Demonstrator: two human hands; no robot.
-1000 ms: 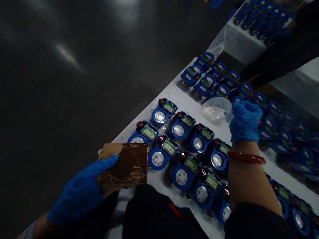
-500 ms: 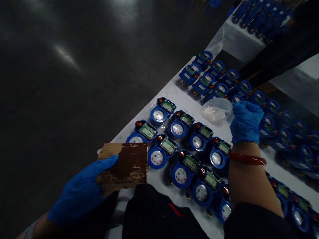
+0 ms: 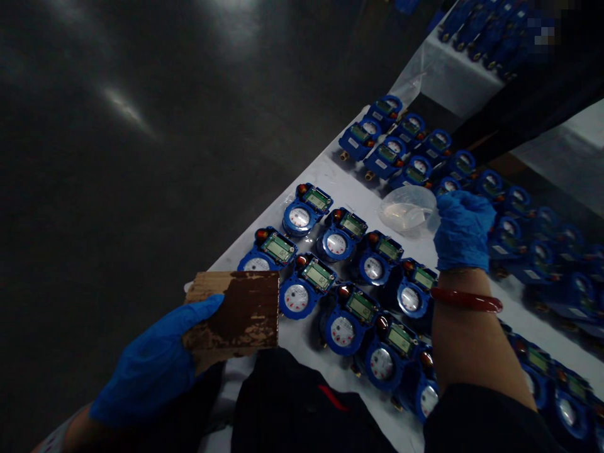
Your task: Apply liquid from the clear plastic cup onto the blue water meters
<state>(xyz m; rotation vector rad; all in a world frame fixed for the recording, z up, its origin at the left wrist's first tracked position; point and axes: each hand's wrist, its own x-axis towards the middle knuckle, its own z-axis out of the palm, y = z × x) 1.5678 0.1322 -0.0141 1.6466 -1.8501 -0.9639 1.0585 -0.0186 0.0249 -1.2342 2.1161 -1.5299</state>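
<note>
My left hand (image 3: 155, 362), in a blue glove, grips a worn brown wooden block (image 3: 240, 311) at the table's near corner, thumb lying over its face. My right hand (image 3: 462, 229), also blue-gloved with a red bangle (image 3: 465, 299) on the wrist, is curled at the rim of a clear plastic bowl (image 3: 408, 211) holding a pale liquid; what its fingers hold is hidden. Several blue water meters (image 3: 337, 238) with white dials and green displays lie in rows on the white table (image 3: 330, 177) between my two hands.
More blue meters (image 3: 391, 135) fill the far end and right side of the table. Another white-covered table (image 3: 453, 78) with meters stands beyond. A dark sleeve or bar (image 3: 528, 107) crosses at upper right. Dark floor (image 3: 141, 126) lies left.
The view has shifted slightly. My right hand has stayed at the bowl's rim with small movement, and my left hand has kept still with the block.
</note>
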